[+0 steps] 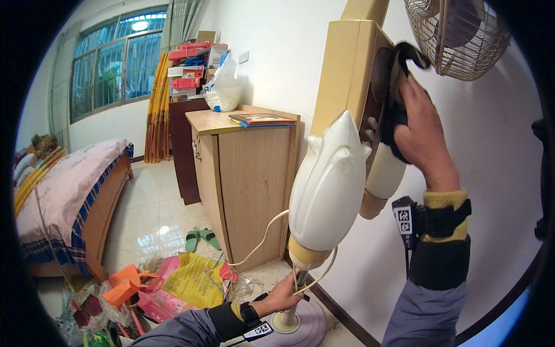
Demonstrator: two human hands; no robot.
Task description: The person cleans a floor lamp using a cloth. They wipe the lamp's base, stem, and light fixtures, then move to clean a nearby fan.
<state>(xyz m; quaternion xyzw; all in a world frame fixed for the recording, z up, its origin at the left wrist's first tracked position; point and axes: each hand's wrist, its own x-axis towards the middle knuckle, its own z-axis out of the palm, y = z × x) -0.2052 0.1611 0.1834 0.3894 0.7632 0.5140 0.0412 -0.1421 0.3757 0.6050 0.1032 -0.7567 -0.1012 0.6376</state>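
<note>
A standing electric fan leans across the view, its wire cage (pixel 466 43) at the top right. My left hand (pixel 284 292) grips the metal pole low down, just above the round mauve base (pixel 303 327) and beneath a white petal-shaped cover (pixel 327 191). A pale power cord (pixel 264 234) hangs by this hand. Up at the cream control housing (pixel 347 69), my right hand (pixel 418 126) presses a black cloth (pixel 392 117) against the dark front panel, above and beside its white knobs (pixel 370 128). The fingertips are partly hidden in the cloth.
A wooden cabinet (pixel 256 191) with thin books (pixel 262 119) and a white plastic bag (pixel 224 86) stands by the wall. Plastic bags, among them a yellow one (pixel 195 279), litter the floor near green slippers (pixel 201 237). A bed (pixel 73 186) is at left.
</note>
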